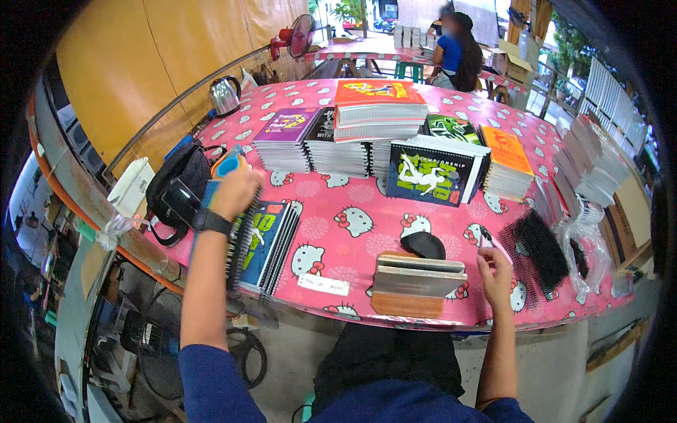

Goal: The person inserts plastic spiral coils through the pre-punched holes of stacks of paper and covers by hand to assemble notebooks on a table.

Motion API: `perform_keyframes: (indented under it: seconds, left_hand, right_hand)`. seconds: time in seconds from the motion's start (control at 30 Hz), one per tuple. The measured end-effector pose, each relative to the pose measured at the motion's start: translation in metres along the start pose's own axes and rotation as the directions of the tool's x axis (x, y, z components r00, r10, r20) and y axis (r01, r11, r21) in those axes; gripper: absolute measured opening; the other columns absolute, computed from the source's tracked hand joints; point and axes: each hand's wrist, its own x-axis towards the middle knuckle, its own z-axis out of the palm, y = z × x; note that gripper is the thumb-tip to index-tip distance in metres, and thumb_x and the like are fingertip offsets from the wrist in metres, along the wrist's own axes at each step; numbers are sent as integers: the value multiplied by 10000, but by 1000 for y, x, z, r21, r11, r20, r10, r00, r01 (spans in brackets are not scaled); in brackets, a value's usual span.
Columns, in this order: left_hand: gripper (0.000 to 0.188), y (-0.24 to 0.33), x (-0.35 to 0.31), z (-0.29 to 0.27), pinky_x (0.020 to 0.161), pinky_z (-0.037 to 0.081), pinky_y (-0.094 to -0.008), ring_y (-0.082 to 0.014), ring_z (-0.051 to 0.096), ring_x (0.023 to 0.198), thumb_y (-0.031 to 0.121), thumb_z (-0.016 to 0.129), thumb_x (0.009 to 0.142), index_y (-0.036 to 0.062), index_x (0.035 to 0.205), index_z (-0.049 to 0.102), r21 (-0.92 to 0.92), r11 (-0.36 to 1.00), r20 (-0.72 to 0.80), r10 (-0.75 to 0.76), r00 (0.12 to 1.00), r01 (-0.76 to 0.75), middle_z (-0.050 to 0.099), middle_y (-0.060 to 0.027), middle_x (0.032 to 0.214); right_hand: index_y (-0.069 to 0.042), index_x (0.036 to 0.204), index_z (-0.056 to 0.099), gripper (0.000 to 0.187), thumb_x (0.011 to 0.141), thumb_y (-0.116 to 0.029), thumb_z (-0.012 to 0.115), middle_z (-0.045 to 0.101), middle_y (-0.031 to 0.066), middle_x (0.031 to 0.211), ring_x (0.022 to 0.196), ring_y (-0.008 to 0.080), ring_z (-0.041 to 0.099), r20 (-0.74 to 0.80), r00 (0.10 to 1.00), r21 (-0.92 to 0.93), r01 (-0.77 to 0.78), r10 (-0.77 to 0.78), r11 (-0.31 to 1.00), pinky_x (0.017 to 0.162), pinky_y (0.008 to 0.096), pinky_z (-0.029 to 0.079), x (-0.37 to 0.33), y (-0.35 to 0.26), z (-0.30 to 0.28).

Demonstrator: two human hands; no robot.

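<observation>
My left hand, with a dark band at its wrist, reaches over the spiral-bound notebooks at the left of the table. Beside its fingers is a blue and orange ring-shaped thing, perhaps a tape roll; whether I grip it is unclear, as my fingers are partly hidden. My right hand is closed round a slim, pale pinkish tool with a dark end, pointing up. Between my hands, near the front edge, stands a wooden block holder with upright slabs. A black curved pad lies just behind it.
Stacks of notebooks, purple, red and orange, stand across the pink patterned table. Black mesh and clear plastic lie at right. A black bag and kettle sit left. People sit far back.
</observation>
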Motion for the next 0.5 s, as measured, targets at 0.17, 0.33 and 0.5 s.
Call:
perform_keyframes:
  seconds: [0.17,0.33,0.5]
  left_hand:
    - [367,3,-20,101,814,385,-522,-293,589,859,306,314,937,122,931,632,28,997,66,-74,995,72,626,-125,869]
    - [443,12,-3,103,836,362,-553,-306,592,940,356,260,946,143,955,649,167,969,304,-224,926,179,651,-132,916]
    - [590,29,-10,100,903,321,-562,-360,593,908,646,427,779,125,894,680,54,972,142,-234,962,229,655,-150,851]
  right_hand:
    - [-1,912,595,121,798,-38,578,592,108,841,743,200,572,30,995,-197,97,-93,976,650,309,462,-18,24,19]
    - [-1,888,597,116,777,-11,563,584,121,837,761,239,561,-93,993,-91,61,-69,994,670,316,453,-17,32,26]
    - [-5,848,586,101,753,11,554,569,119,804,741,240,536,-53,990,-158,121,-130,980,653,323,439,-16,35,31]
